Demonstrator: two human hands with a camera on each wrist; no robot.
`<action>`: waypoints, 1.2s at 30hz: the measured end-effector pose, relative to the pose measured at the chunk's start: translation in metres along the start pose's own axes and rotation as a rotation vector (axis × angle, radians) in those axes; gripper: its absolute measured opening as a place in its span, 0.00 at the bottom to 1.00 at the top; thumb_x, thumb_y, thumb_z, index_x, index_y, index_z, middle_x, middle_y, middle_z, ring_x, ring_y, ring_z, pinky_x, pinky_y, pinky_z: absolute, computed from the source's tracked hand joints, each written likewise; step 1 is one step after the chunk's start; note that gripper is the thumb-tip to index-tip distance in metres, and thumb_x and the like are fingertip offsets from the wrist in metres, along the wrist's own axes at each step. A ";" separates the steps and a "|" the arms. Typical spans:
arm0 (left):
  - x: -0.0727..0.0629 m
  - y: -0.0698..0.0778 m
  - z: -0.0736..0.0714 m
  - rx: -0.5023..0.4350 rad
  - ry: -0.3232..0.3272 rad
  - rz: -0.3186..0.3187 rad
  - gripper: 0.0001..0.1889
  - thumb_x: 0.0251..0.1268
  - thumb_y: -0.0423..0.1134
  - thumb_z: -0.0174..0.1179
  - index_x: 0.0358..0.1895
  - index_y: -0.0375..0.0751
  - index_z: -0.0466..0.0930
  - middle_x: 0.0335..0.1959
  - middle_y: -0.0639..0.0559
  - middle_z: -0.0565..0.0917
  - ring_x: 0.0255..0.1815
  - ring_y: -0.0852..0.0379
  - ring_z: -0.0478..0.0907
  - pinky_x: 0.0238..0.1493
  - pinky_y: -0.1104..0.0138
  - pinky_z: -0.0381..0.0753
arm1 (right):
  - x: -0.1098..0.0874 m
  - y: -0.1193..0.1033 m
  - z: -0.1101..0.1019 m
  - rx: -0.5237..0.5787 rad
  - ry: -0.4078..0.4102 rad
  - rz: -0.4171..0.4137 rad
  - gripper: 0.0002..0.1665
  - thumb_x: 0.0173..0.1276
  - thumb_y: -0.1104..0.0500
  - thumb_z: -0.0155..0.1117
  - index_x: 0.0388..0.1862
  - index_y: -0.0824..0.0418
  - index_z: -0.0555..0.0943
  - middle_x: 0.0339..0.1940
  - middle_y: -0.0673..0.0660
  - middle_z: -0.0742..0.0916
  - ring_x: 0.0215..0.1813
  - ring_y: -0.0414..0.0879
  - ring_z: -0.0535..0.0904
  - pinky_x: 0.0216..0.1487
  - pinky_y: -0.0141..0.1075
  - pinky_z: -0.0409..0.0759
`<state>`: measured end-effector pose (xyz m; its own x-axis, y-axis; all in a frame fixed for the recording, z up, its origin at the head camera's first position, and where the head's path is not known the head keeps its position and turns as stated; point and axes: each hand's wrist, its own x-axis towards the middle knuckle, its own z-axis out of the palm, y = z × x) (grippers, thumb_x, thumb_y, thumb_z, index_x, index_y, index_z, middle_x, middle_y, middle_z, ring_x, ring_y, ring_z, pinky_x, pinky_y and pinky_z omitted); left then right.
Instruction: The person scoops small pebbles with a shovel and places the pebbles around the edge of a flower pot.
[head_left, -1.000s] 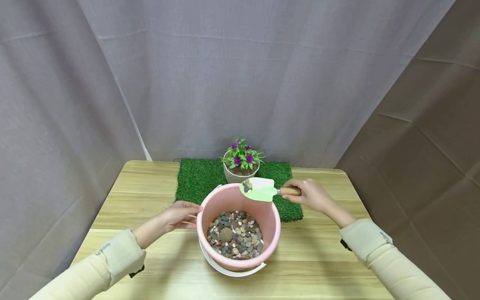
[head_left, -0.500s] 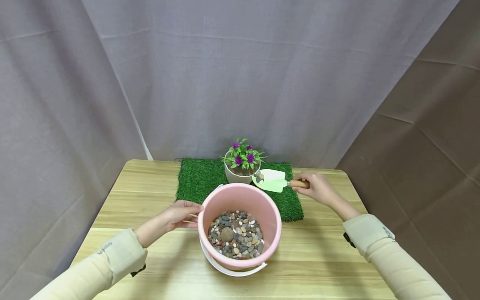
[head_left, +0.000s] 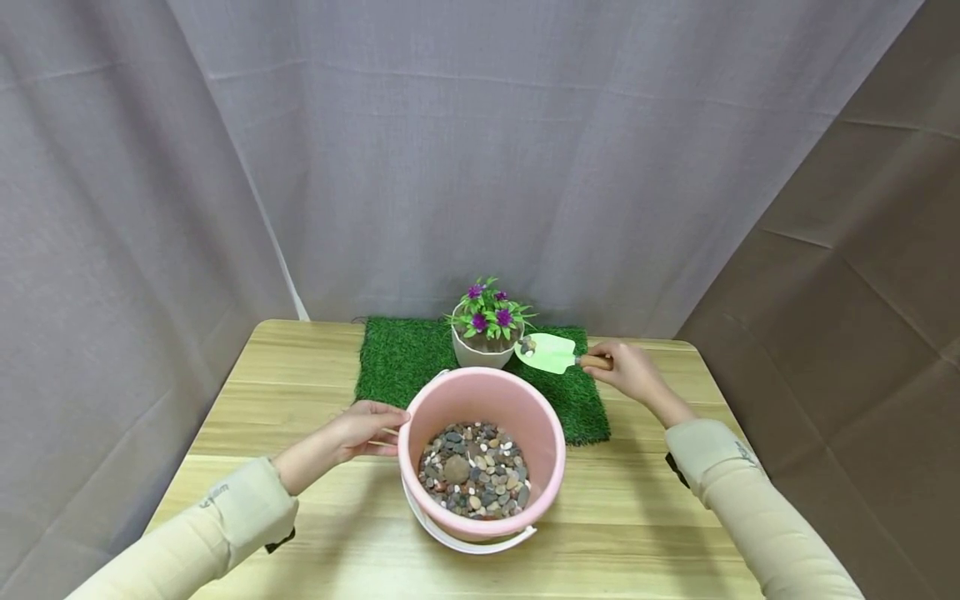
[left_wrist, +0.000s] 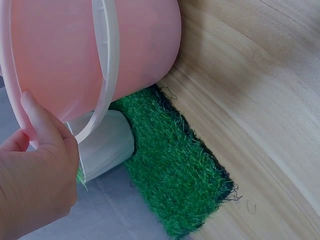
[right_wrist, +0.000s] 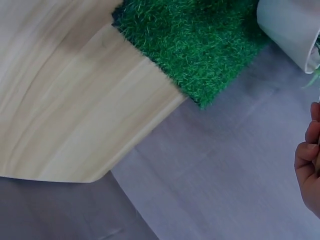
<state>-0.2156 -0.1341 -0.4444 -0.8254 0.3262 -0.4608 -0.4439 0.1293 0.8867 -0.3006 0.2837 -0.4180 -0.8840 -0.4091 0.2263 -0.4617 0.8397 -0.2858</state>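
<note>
Head view showed your right hand [head_left: 628, 371] clamped round the trowel [head_left: 553, 353], whose blade lay left of it, pebbles [head_left: 528, 347] near the tip, just beside the flowerpot [head_left: 482, 358]. Adding them there seemed the step; the next move likely called for tilting. Your left hand [head_left: 369, 429] pinched the pink bucket [head_left: 483, 398] at its right.

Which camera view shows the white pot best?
The head view: the white pot stands with its purple flowers visible. The left wrist view shows its side, partly behind the bucket handle; the right wrist view cuts it off at the upper right corner.
</note>
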 end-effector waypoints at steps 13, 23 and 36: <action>-0.001 -0.002 0.001 -0.006 0.001 0.002 0.22 0.67 0.34 0.52 0.58 0.20 0.68 0.28 0.51 0.82 0.25 0.65 0.81 0.34 0.73 0.89 | 0.028 -0.008 0.021 -0.020 -0.025 0.057 0.13 0.58 0.57 0.69 0.36 0.67 0.84 0.27 0.59 0.85 0.25 0.46 0.75 0.22 0.36 0.74; -0.001 -0.001 -0.002 -0.002 0.008 0.001 0.22 0.68 0.35 0.52 0.58 0.20 0.67 0.30 0.50 0.82 0.26 0.65 0.80 0.36 0.71 0.89 | 0.050 -0.027 0.019 -0.150 -0.087 0.078 0.11 0.59 0.54 0.69 0.29 0.63 0.83 0.23 0.55 0.83 0.25 0.47 0.75 0.24 0.42 0.77; 0.002 -0.002 -0.007 -0.019 -0.007 -0.001 0.22 0.68 0.35 0.53 0.58 0.20 0.68 0.32 0.48 0.84 0.28 0.64 0.81 0.39 0.69 0.89 | 0.077 -0.064 -0.001 -0.446 -0.088 -0.107 0.26 0.56 0.64 0.65 0.08 0.53 0.59 0.12 0.52 0.73 0.19 0.48 0.69 0.19 0.44 0.78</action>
<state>-0.2187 -0.1399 -0.4474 -0.8226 0.3326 -0.4611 -0.4510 0.1120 0.8854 -0.3396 0.1989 -0.3817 -0.8446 -0.5146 0.1478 -0.4915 0.8547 0.1672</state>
